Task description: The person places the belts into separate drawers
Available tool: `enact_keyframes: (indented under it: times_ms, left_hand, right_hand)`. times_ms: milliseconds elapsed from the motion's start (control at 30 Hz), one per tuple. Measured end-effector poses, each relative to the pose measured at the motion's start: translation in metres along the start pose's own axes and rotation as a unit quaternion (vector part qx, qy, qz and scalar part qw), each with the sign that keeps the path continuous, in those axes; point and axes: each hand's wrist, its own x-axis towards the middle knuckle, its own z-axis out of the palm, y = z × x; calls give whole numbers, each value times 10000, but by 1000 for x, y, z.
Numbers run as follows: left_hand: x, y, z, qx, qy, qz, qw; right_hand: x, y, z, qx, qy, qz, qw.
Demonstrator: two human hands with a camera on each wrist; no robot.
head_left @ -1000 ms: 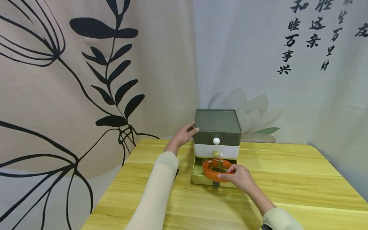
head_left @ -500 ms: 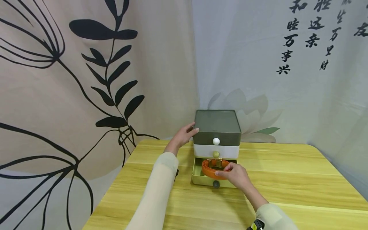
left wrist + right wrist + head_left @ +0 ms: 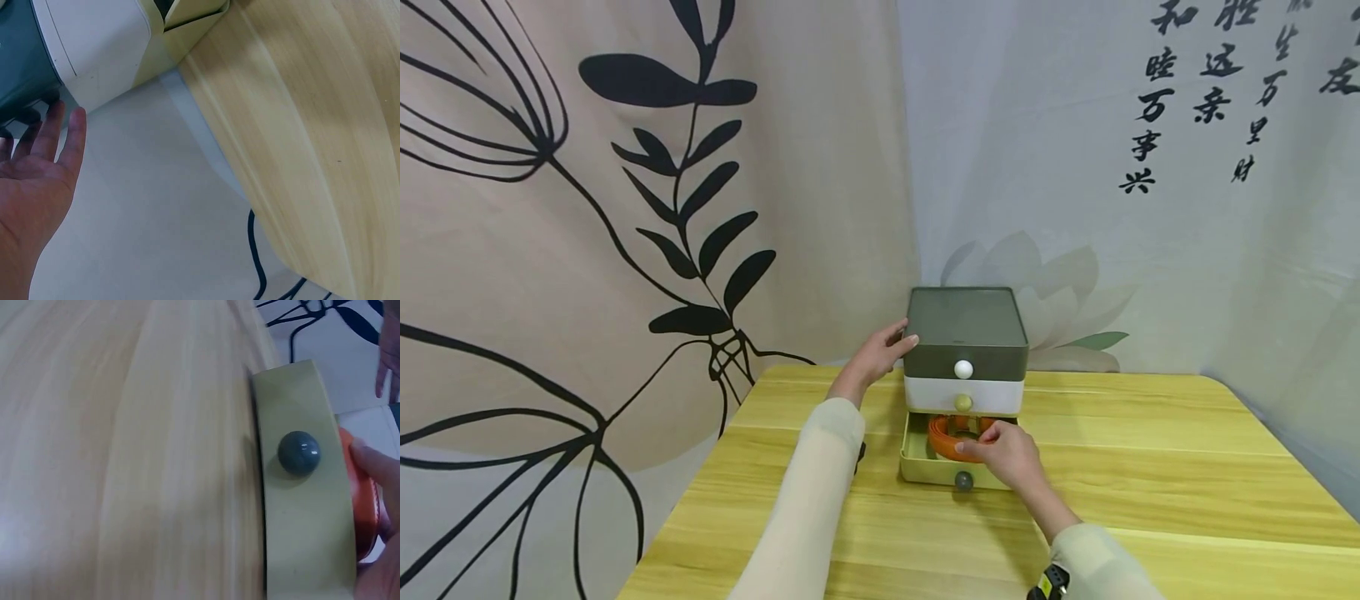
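A coiled orange belt (image 3: 946,446) with a metal buckle lies partly inside the pulled-out bottom drawer (image 3: 925,471) of a small stacked drawer box (image 3: 967,317). My right hand (image 3: 1011,454) pinches the belt's near right side between thumb and fingers. In the right wrist view the belt (image 3: 364,506) shows behind the green drawer front with its dark round knob (image 3: 299,453). My left hand (image 3: 876,354) rests against the left side of the box, fingers extended. In the left wrist view its fingers (image 3: 75,137) touch the dark upper section.
The box stands on a wooden table (image 3: 1150,467) near its back edge. Its dark top drawer has a white knob (image 3: 963,369); the white middle one has a yellow-green knob (image 3: 963,402). A printed curtain (image 3: 827,208) hangs behind. A black watch-like device (image 3: 1049,582) is on the right wrist.
My right hand has moved the belt back and down, from above the drawer front into the bottom drawer. The left hand stays against the box.
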Motion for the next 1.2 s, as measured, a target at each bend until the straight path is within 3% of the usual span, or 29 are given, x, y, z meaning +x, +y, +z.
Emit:
enact_keyframes:
  times_ms: [200, 633, 1200]
  left_hand:
    - [-2, 2, 1, -58, -15, 1, 10000]
    - [0, 0, 1, -55, -9, -8, 10000]
    - [0, 0, 1, -45, 10, -60, 10000]
  right_hand:
    - [-1, 3, 4, -349, 147, -360, 9986]
    - [-13, -4, -1, 62, 306, -353, 9989]
    - [-24, -16, -1, 214, 622, -411, 9970]
